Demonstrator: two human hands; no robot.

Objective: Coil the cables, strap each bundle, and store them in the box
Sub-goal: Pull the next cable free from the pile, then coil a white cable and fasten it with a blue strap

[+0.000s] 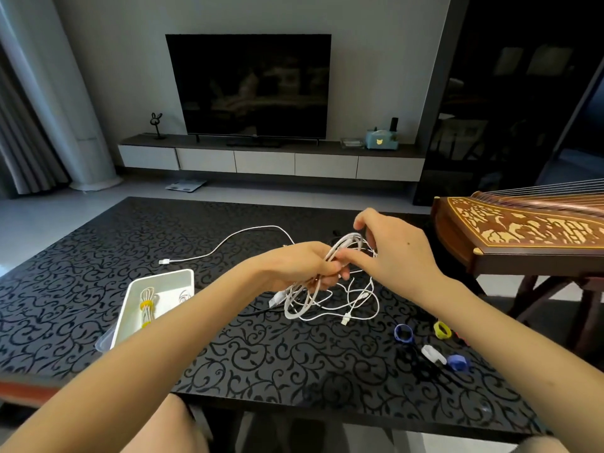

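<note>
My left hand [304,264] grips a partly wound coil of white cable [302,304] above the black patterned table [98,273]. My right hand [392,253] pinches the top loops of that coil beside the left fingers. Loose white cable loops [362,299] hang from the coil onto the table. Another white cable [228,240] trails away to the left, its plug lying flat. The white box [183,276] sits at the left and holds a cable bundle with yellow straps [147,307]. Straps lie at the right: blue [403,333], yellow [442,330], white [432,353] and another blue [458,362].
A wooden stringed instrument [523,230] on a stand borders the table's right side. A clear lid [104,341] peeks out beside the box. Beyond the table are a TV [248,83] and a low cabinet [268,161].
</note>
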